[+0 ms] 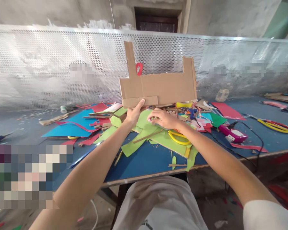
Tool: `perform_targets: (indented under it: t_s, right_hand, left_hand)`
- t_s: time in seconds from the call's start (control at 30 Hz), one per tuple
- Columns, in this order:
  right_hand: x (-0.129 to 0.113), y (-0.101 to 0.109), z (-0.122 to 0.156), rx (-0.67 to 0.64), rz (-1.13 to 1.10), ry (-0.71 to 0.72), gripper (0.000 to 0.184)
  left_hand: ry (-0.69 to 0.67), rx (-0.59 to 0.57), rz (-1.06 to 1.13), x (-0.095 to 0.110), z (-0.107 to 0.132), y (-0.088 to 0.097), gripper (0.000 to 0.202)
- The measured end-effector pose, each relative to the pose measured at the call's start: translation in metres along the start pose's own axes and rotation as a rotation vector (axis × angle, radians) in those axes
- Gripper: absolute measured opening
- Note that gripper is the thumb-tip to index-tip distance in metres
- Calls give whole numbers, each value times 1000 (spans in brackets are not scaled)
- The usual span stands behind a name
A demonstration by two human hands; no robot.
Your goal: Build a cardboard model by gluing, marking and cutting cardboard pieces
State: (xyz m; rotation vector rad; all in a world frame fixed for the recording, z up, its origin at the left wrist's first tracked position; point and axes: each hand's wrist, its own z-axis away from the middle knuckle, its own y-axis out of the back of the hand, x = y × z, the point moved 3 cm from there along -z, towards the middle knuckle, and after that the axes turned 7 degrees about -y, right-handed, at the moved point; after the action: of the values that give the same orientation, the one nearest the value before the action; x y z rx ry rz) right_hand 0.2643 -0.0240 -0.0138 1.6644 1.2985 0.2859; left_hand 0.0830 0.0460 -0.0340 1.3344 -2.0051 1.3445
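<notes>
One bare left hand (135, 113) clamps a notched, flat brown cardboard sheet (166, 87) at twelve o'clock, seemingly inspecting; the right hand (162, 118) curls at its six o'clock, grip unclear; next likely needs steadying

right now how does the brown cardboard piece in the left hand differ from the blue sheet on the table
The cardboard piece is plain brown; the blue sheet is bright blue. The cardboard piece is held up by the left hand, while the blue sheet lies on the table, partly covered by a red strip. The cardboard piece has two upward prongs; the blue sheet shows none. Both have some straight edges.
</notes>
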Motion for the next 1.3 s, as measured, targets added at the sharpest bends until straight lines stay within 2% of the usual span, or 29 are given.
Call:
perform_targets:
  t_s: [0.17,0.3,0.43,0.5,0.63,0.77,0.83,0.97,1.1,1.3]
  right_hand:
    - [-6,22,3,262,-407,-101,37]
    - [3,32,9,249,-627,-233,40]
    - [6,32,12,235,-587,-458,37]
    - [4,29,11,292,-617,-532,47]
    - [1,20,2,479,-799,-538,71]
    - [2,13,-4,701,-863,-572,76]
    - [2,12,-4,766,-890,-595,77]
    - [0,12,-3,796,-935,-584,75]
    - [3,18,-1,774,-900,-565,82]
    - [21,45,9,857,-876,-543,83]
  left_hand:
    - [12,-20,42,2,1,-3,45]
    - [45,45,89,5,0,-5,46]
    - [25,76,114,10,-2,-9,43]
    - [18,53,104,12,0,-13,42]
    - [28,-57,67,11,14,-25,49]
    - [13,-152,42,10,26,-34,56]
    - [2,-163,31,10,29,-36,58]
    - [-30,-160,8,10,32,-37,62]
    - [-38,-175,14,10,31,-36,66]
    - [-17,-194,24,17,16,-25,55]
